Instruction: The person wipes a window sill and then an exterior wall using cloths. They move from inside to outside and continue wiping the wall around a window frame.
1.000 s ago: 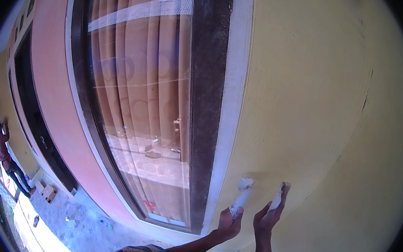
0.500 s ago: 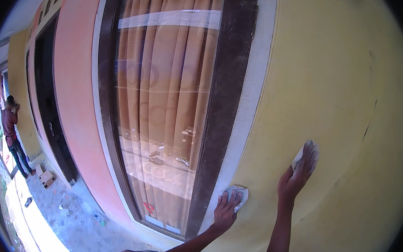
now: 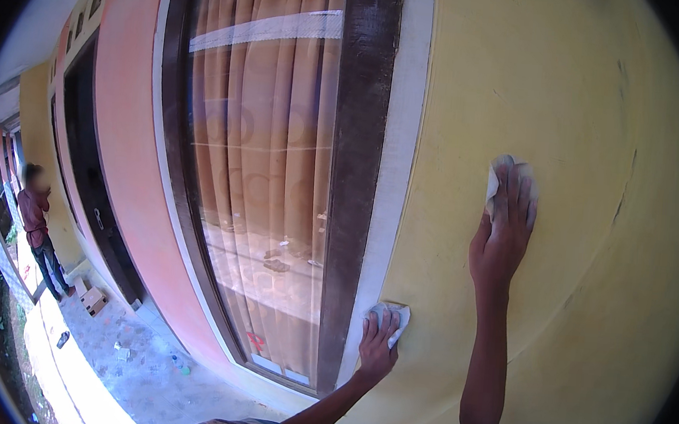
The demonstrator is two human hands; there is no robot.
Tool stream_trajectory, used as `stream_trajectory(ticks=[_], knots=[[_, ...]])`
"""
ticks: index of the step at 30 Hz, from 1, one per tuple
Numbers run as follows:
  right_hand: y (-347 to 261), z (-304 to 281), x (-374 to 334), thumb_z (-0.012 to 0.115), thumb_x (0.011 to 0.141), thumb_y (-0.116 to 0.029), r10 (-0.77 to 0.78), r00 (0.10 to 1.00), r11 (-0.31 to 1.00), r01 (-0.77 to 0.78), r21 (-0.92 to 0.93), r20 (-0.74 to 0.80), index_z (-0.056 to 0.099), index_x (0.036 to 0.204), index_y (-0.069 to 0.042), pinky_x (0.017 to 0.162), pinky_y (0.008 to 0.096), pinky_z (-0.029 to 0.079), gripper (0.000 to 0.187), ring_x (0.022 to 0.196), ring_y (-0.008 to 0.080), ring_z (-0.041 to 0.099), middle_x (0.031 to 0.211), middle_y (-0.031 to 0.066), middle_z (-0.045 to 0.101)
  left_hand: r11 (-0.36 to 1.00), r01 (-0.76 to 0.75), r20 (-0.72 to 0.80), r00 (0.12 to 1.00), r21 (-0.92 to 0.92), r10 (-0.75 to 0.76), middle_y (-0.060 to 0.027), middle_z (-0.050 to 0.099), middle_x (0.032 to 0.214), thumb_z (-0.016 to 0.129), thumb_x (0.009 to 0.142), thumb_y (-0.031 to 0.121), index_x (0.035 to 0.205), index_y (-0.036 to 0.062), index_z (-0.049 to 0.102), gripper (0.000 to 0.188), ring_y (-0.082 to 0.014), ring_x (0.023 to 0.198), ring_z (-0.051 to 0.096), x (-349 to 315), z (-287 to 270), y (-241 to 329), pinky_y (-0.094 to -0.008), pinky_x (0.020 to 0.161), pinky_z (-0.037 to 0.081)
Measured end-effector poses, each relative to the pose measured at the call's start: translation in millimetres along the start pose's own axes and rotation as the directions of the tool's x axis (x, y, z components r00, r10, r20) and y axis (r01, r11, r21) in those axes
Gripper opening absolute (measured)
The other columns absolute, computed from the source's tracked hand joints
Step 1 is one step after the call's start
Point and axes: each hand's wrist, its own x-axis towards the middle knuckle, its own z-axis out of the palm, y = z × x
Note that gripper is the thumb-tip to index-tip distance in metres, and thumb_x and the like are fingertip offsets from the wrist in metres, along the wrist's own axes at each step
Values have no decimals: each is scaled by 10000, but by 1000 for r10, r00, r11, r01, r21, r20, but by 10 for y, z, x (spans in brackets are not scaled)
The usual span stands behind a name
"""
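Note:
My right hand (image 3: 504, 233) is raised on the yellow wall (image 3: 555, 309), fingers pointing up and pressing a folded white cloth (image 3: 493, 184) against the surface. The cloth's edges show on both sides of the fingers. Lower and to the left, my left hand (image 3: 378, 352) holds another white cloth (image 3: 402, 322) against the pale trim (image 3: 376, 255) where it meets the yellow wall. Most of each cloth's underside is hidden. Beside the trim stands a dark brown window frame (image 3: 361, 134) with a glass pane (image 3: 271, 167) and orange-brown curtains behind it.
At the far left a person (image 3: 35, 224) stands on the walkway, near cardboard boxes (image 3: 93, 300). A dark door (image 3: 99, 169) is set in the wall beyond a pink wall strip (image 3: 136, 116). Small litter and a sandal (image 3: 63, 339) lie on the floor.
My right hand has moved up the yellow wall with its cloth. My left hand remains low by the trim, holding its cloth. The view has shifted slightly to the right.

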Motion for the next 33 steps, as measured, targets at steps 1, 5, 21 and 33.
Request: stream_trajectory(ticks=[1,5,21,33], knots=[[1,39,103,573,872,-38,2,1000,1000,-2,-1,-30,456,1497,-121,1193,516,254,641,1439,346,385,1561,56,434,1000,10,-1,1000,2,-10,-227,530,1440,608,835,-25,1379,5,567,546,-523,1377,397,-14,19,22,-607,1148,278],[-273,108,-85,590,870,-48,2,999,998,-5,62,37,460,1494,-147,1192,491,270,645,1430,318,400,1550,27,447,999,46,11,999,20,-46,-238,498,1466,595,851,-24,1408,5,536,560,-531,1388,373,-8,5,60,-611,1156,262],[-496,152,44,618,870,-70,-95,991,988,83,132,91,452,1497,-182,1201,433,285,658,1430,227,399,1543,-20,443,996,83,-1,997,46,-83,-205,478,1493,595,895,1,1434,35,514,546,-485,1403,378,107,-83,196,-576,1154,305],[-374,144,734,588,893,-55,-135,985,989,141,49,-111,465,1487,-187,1186,488,308,621,1418,276,417,1530,-3,462,999,49,87,995,14,-50,-152,463,1518,601,883,13,1453,76,501,582,-445,1398,405,116,-259,164,-541,1159,325]])
